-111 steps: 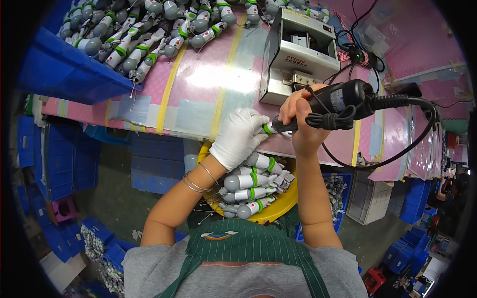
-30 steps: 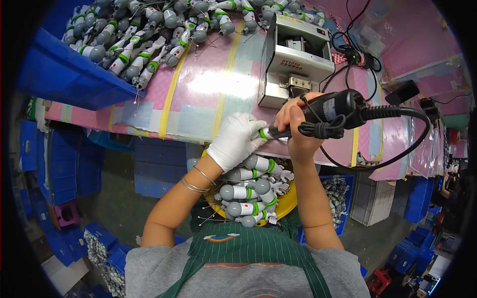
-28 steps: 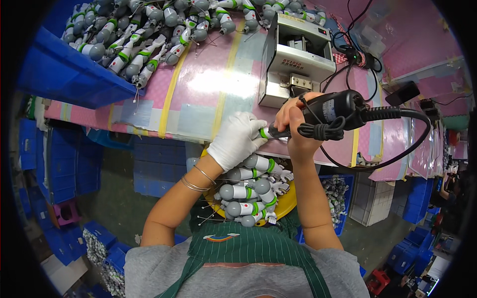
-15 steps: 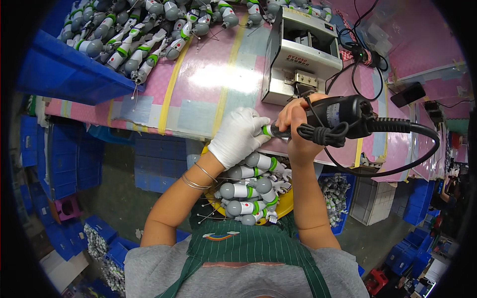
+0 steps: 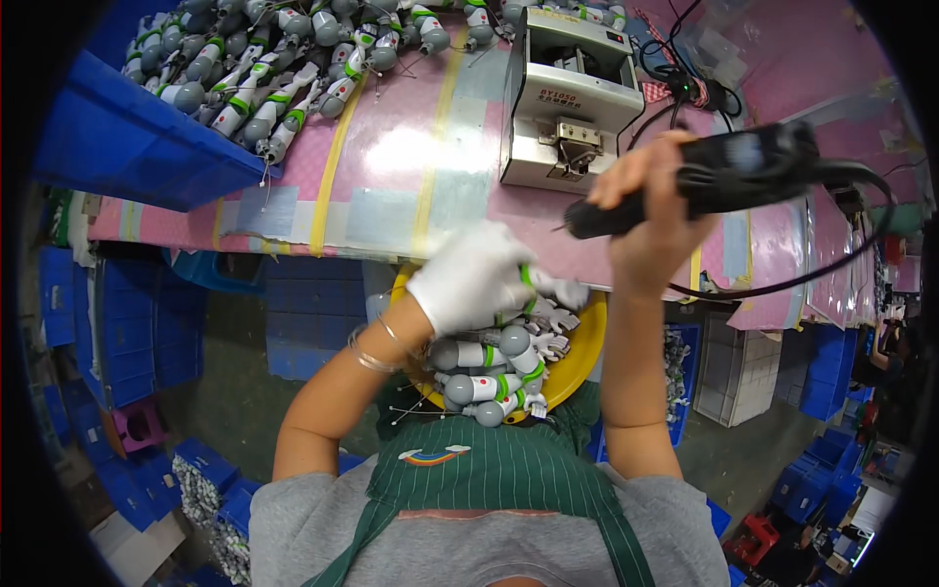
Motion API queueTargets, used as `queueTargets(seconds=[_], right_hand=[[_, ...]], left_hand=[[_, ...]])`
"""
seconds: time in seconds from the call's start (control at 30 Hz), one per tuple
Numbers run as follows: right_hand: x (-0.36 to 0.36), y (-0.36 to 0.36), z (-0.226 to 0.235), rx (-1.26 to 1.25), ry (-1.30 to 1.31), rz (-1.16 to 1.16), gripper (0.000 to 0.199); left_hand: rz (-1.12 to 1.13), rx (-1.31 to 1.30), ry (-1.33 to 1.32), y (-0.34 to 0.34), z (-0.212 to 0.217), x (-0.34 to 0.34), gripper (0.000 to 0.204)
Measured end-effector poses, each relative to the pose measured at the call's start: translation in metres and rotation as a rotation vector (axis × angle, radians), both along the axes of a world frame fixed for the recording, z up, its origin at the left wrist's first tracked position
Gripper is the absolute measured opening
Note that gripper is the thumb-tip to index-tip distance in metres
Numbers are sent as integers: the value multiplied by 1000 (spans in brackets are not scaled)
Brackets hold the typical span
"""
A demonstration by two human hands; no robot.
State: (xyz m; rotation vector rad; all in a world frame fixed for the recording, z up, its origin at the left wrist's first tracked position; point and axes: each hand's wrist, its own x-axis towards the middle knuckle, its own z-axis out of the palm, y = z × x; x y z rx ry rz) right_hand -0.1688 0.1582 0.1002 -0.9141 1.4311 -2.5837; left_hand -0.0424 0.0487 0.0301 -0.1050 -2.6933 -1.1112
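My left hand (image 5: 468,279), in a white glove and smeared by motion, grips a white toy arm (image 5: 528,278) with a green band over the basin's far side. In my bare right hand (image 5: 653,201) is a black electric screwdriver (image 5: 729,176). Its thin bit points left above the pink table edge, apart from the toy arm. Below my left hand, a yellow basin (image 5: 591,344) at my lap holds several similar toy arms (image 5: 479,387) with grey round ends, green bands and thin wires.
A boxy white-and-black machine (image 5: 559,127) stands on the pink table (image 5: 391,186). To the far left, a blue bin (image 5: 147,137) has a heap of toy arms (image 5: 254,78) spilling toward the table. The screwdriver's black cable (image 5: 861,256) loops off at the right.
The screwdriver has moved up and right, off the toy arm. My left hand has shifted slightly down, bringing the toy arm from the table edge to above the basin.
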Motion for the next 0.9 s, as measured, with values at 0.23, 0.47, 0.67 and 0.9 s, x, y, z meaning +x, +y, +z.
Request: queueTargets(seconds=[0.23,0.47,0.67,0.9], right_hand=[[-16,8,22,-43,5,-29,18],[-22,12,9,9,-31,-32,18],[-37,-6,13,-34,84,-63,22],[-37,-42,17,18,125,-60,17]], left_hand=[[-479,-427,-367,61,-8,43,26],[23,-319,-327,48,29,89,33],[207,-135,71,-53,34,22,38],[993,-502,141,-233,-42,-48,42]])
